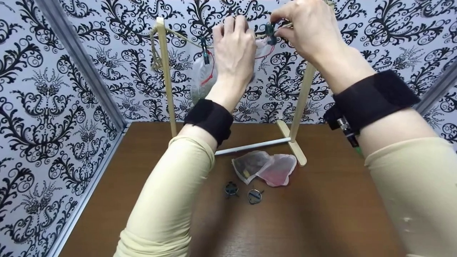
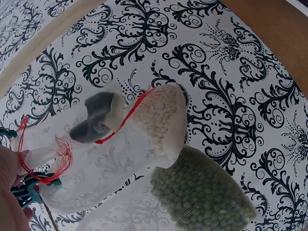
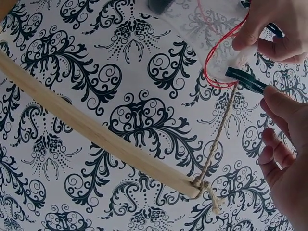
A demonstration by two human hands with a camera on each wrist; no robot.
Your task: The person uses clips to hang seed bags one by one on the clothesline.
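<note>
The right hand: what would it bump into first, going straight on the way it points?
Past the green clip the right hand pinches, probably the sheer white bag; depth is unclear.

Hands: two, left hand (image 1: 234,53) and right hand (image 1: 310,32). Pale yellow sleeves (image 1: 160,189): two. Black wrist straps (image 1: 376,96): two. Ropes: one rope (image 1: 182,37). Green clothespins (image 1: 204,50) along it: two in head view; any behind left hand hidden. Hanging mesh bags (image 2: 163,120): three; one with green pea-like pieces (image 2: 199,192), one with pale bean-like pieces (image 2: 156,113), one with dark contents (image 2: 96,118). Mesh bags on table (image 1: 276,169): two. Small dark clips with metal rings (image 1: 254,196): two. Wooden posts (image 1: 167,82): two. White rods: one white rod (image 1: 255,145). Wooden feet: one wooden foot (image 1: 298,153) visible.
</note>
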